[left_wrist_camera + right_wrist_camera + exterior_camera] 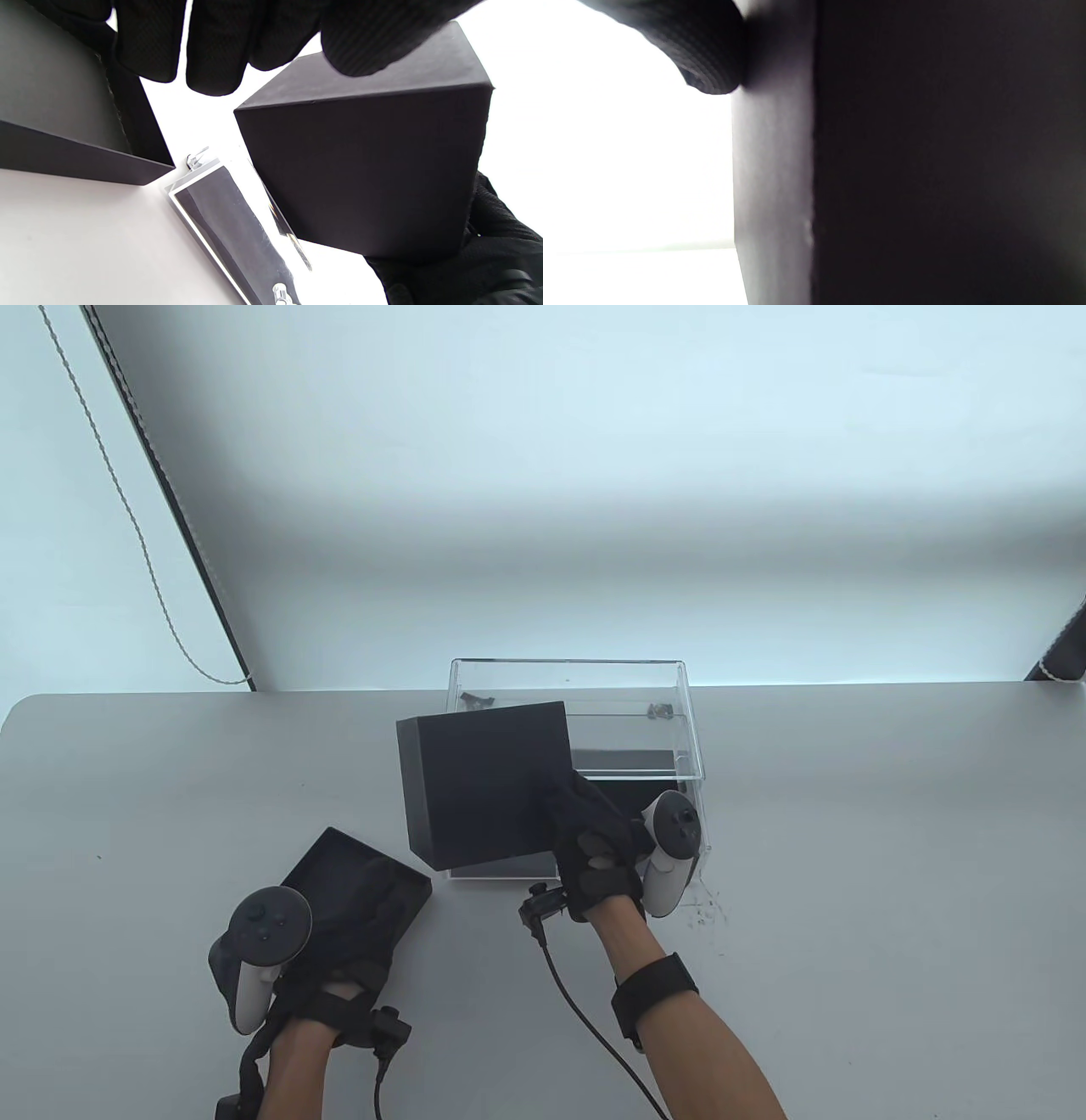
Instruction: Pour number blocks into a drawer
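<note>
My right hand (585,831) grips a black cardboard box (484,785) by its near right corner and holds it tilted above the pulled-out drawer (501,869) of a clear acrylic case (645,704). The drawer's black liner (237,233) shows below the box (365,169) in the left wrist view. The box (903,152) fills the right wrist view, with one fingertip (712,72) on its side. My left hand (365,899) rests flat, fingers extended, on the black box lid (335,861) lying open side up on the table. No number blocks are visible.
The grey table (848,857) has small dark marks to the right of the case (704,908). Glove cables (577,993) trail off the near edge. Two small dark bits (479,700) lie inside the acrylic case at the back.
</note>
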{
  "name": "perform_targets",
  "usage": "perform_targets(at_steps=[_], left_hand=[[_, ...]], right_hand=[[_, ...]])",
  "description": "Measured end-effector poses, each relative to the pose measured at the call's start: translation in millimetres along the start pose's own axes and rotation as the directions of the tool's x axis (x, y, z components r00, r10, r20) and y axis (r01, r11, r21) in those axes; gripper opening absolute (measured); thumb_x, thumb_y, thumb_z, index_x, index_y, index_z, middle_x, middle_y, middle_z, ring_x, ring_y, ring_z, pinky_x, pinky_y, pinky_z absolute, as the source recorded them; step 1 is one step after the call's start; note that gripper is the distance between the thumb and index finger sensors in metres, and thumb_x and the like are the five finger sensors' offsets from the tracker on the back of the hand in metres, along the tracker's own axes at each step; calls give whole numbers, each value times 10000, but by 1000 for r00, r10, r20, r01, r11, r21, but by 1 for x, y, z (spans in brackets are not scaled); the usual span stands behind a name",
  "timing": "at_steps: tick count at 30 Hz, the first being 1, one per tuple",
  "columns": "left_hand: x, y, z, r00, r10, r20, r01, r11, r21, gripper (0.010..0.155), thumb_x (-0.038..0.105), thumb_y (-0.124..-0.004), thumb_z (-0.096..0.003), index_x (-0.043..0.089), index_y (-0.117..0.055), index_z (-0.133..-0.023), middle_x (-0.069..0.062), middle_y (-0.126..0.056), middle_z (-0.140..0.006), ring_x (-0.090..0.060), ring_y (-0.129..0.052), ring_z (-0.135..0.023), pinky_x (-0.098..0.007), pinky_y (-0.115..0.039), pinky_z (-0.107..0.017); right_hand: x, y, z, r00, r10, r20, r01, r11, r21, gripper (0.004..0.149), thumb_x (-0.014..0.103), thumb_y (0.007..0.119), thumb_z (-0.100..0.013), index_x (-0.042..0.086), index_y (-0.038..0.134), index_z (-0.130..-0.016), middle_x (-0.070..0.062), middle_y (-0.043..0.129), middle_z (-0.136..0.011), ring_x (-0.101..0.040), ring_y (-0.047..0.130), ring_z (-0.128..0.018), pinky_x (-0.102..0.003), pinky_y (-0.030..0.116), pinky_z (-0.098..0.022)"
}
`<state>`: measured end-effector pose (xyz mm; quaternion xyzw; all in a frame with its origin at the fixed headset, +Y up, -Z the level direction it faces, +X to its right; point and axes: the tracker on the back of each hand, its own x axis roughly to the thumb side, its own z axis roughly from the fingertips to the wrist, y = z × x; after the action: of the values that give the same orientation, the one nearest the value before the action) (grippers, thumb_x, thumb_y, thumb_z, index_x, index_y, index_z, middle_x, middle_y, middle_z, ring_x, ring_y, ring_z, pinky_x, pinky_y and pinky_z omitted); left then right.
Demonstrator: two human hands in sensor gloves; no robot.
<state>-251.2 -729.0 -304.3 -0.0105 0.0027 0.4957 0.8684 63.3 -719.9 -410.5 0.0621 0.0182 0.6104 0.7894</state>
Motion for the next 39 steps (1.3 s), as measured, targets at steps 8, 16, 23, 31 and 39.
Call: perform_targets(at_steps=[8, 16, 23, 31, 39], left_hand=[[1, -1, 0, 1000, -4, -2, 4, 1000, -2, 687, 512, -675, -479, 181, -518, -1061, -190, -684, -1104, -506, -651, -979, -717, -417, -709], [3, -1, 0, 1000, -6, 6, 6, 1000, -5, 687, 513, -675, -479, 182, -518, -1060, -189, -687, -1103, -505, -655, -976, -717, -418, -708], [2, -4, -1, 1000, -1, -2, 1, 1000, -17, 686, 512, -675, -480, 180, -518, -1060, -192, -686, -1102, -507, -654, -976, -717, -415, -709], [3, -5, 0, 1000, 2, 4, -2, 1000, -19, 687, 512, -677, -479, 179, -521, -1059, -194, -691, -1100, -508, -662, -972, -719, -420, -707], [12, -5, 2, 999, -13, 41, 14, 1000, -18, 686, 514, -673, -480, 182, -517, -1060, -190, -687, -1102, -506, -656, -975, -717, -415, -709]], right_hand=[[-19, -2, 1, 983, -178, -48, 177, 984, -33, 425, 518, 824, -461, 158, 862, -683, -38, 1016, -474, -173, 1038, -269, -416, 794, -484], [-27, -6, 2, 968, -242, -64, 238, 969, -61, 426, 520, 822, -461, 160, 858, -685, -38, 1015, -478, -174, 1037, -275, -415, 789, -493], [-30, -8, 7, 918, -390, -73, 381, 917, -113, 426, 524, 818, -459, 164, 854, -684, -34, 1015, -477, -169, 1037, -274, -415, 793, -488], [-23, -5, 12, 880, -472, -57, 462, 877, -130, 427, 526, 818, -457, 164, 856, -680, -34, 1015, -473, -168, 1037, -270, -415, 794, -485], [-2, -4, 29, 907, -420, -24, 417, 906, -74, 426, 523, 820, -454, 162, 858, -677, -35, 1016, -470, -169, 1037, -266, -417, 794, -483]])
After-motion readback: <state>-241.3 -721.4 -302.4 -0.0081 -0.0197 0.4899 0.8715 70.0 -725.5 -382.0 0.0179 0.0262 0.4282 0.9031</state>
